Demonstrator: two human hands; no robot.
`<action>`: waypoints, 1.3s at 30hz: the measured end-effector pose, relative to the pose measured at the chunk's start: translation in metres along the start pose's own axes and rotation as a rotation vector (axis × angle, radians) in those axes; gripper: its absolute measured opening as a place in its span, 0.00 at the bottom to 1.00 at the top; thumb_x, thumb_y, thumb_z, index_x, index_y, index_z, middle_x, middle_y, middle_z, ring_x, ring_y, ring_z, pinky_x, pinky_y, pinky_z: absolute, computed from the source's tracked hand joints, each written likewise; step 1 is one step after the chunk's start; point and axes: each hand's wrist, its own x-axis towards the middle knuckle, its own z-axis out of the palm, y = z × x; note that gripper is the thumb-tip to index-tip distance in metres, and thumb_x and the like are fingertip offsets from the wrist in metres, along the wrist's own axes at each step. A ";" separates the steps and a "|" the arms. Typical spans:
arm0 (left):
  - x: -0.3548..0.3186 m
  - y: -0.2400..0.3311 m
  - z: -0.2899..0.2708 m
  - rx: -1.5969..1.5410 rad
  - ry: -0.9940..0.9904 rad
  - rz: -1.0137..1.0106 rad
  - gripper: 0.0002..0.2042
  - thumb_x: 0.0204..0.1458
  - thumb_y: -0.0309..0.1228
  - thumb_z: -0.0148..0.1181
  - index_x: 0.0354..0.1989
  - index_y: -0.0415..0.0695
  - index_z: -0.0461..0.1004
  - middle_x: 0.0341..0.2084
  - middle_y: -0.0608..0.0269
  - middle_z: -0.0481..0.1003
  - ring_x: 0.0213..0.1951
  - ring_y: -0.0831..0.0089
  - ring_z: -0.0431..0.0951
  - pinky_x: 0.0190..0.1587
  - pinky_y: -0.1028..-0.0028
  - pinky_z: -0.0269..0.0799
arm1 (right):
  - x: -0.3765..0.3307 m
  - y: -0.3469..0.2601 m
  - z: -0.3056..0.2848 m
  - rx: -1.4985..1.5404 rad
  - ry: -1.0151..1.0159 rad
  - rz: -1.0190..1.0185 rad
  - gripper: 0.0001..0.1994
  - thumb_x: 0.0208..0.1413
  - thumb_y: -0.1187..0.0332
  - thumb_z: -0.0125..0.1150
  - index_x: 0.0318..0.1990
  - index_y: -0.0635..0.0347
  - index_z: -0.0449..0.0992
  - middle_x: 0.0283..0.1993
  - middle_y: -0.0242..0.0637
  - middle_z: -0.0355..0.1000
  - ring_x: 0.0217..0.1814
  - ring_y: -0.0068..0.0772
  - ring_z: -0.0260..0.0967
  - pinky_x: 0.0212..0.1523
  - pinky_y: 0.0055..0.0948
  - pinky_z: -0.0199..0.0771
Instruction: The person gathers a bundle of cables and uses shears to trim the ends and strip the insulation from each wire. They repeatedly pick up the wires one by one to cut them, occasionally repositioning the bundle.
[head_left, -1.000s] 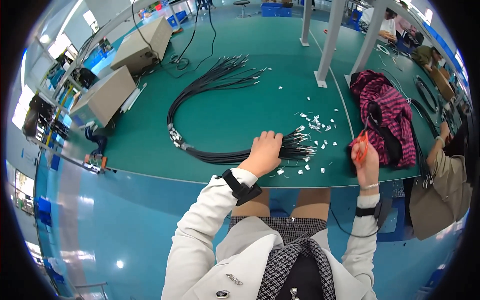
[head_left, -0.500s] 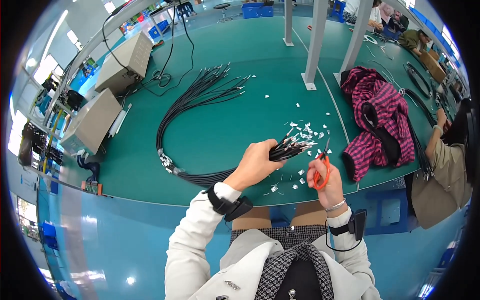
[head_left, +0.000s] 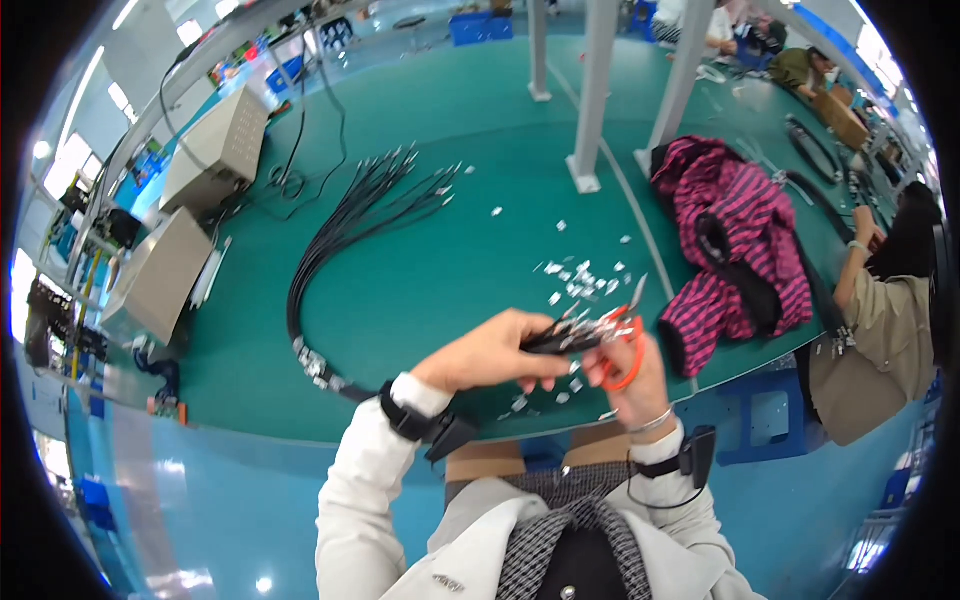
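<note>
One black cable bundle gripped in left hand, one orange scissors in right hand

- A white long-sleeved jacket, open at the front, covers both arms to the wrists.
- Under it, a black-and-white checked garment.
- The left hand has a black strap with a small black box at the wrist.
- The right hand has a thin bracelet, and a black device trailing a thin cable.
</note>
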 end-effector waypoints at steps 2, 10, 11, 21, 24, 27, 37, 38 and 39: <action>0.009 -0.006 0.004 0.014 0.028 0.012 0.12 0.48 0.30 0.64 0.36 0.35 0.74 0.23 0.71 0.73 0.27 0.83 0.70 0.29 0.80 0.66 | -0.002 0.007 0.010 0.033 0.055 0.087 0.09 0.60 0.65 0.50 0.34 0.63 0.68 0.22 0.33 0.67 0.20 0.22 0.63 0.21 0.20 0.62; 0.022 0.004 0.016 0.488 -0.027 0.089 0.10 0.47 0.30 0.65 0.30 0.36 0.73 0.23 0.67 0.75 0.25 0.80 0.70 0.29 0.75 0.66 | 0.016 0.008 0.000 0.063 0.341 -0.158 0.09 0.59 0.65 0.54 0.32 0.63 0.69 0.23 0.35 0.69 0.19 0.23 0.66 0.21 0.20 0.65; 0.023 0.001 0.019 0.551 -0.087 0.099 0.10 0.46 0.30 0.65 0.29 0.37 0.73 0.23 0.67 0.75 0.25 0.80 0.70 0.29 0.75 0.66 | 0.013 0.011 0.000 0.071 0.351 -0.156 0.09 0.59 0.65 0.54 0.32 0.63 0.69 0.23 0.35 0.69 0.19 0.23 0.66 0.21 0.20 0.65; -0.008 -0.004 0.032 0.081 0.218 0.083 0.06 0.50 0.28 0.62 0.28 0.39 0.73 0.25 0.65 0.77 0.24 0.81 0.70 0.28 0.77 0.67 | 0.016 0.012 -0.013 0.094 0.358 -0.062 0.10 0.60 0.63 0.52 0.31 0.60 0.67 0.20 0.33 0.65 0.18 0.23 0.61 0.21 0.22 0.62; -0.007 0.025 0.023 0.077 0.389 0.181 0.03 0.51 0.24 0.60 0.32 0.38 0.75 0.26 0.65 0.77 0.28 0.83 0.72 0.31 0.80 0.67 | 0.007 -0.006 -0.017 0.067 0.222 0.025 0.11 0.61 0.62 0.50 0.32 0.60 0.67 0.20 0.33 0.64 0.18 0.23 0.60 0.21 0.22 0.61; 0.000 0.001 0.024 -0.057 0.400 0.236 0.05 0.51 0.23 0.61 0.35 0.38 0.75 0.26 0.66 0.76 0.30 0.83 0.73 0.33 0.81 0.67 | 0.003 -0.015 -0.009 0.075 0.002 0.171 0.12 0.62 0.61 0.50 0.33 0.60 0.67 0.20 0.33 0.63 0.17 0.23 0.59 0.21 0.22 0.60; 0.016 -0.031 0.034 -0.153 0.468 0.276 0.07 0.50 0.25 0.62 0.37 0.36 0.76 0.28 0.69 0.76 0.32 0.84 0.73 0.36 0.81 0.68 | -0.001 0.005 -0.001 0.077 -0.075 0.184 0.15 0.63 0.56 0.48 0.32 0.58 0.67 0.19 0.34 0.63 0.18 0.23 0.59 0.21 0.23 0.58; 0.016 -0.030 0.036 -0.193 0.497 0.292 0.07 0.50 0.25 0.62 0.36 0.36 0.76 0.28 0.69 0.76 0.31 0.84 0.72 0.36 0.81 0.68 | -0.001 0.007 -0.002 -0.023 -0.091 0.148 0.15 0.63 0.56 0.48 0.33 0.58 0.68 0.20 0.33 0.64 0.18 0.23 0.59 0.21 0.23 0.58; 0.017 -0.029 0.037 -0.231 0.521 0.308 0.07 0.50 0.25 0.62 0.36 0.36 0.76 0.28 0.69 0.76 0.31 0.84 0.72 0.36 0.80 0.68 | -0.001 0.011 -0.002 -0.029 -0.095 0.150 0.15 0.63 0.56 0.48 0.33 0.58 0.68 0.20 0.33 0.64 0.18 0.23 0.59 0.21 0.23 0.58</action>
